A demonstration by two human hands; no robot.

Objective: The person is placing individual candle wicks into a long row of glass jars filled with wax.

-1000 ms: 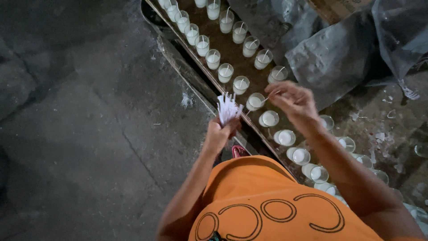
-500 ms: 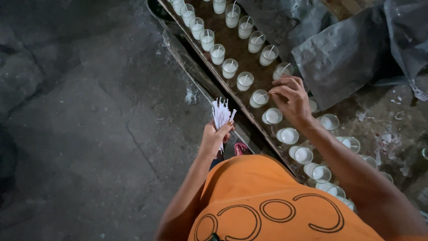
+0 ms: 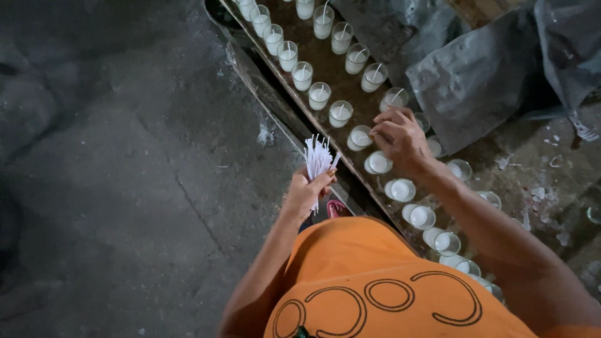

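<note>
My left hand grips a bundle of thin white wicks, held upright beside a long wooden tray. Two rows of small glasses filled with white wax run along that tray. My right hand hovers over one wax-filled glass, its fingertips pinched on a single wick at the glass's rim. Glasses farther up the rows, such as one glass, have a wick standing in them. Nearer glasses, such as a plain one, show smooth wax only.
Dark cracked concrete floor fills the left side. Grey plastic sheeting lies crumpled right of the tray, with white wax flecks scattered on the ground. My orange shirt fills the bottom, a pink sandal showing under it.
My right hand has moved up the row and lowered onto a glass farther along. My left hand with the wick bundle stays roughly in place.
</note>
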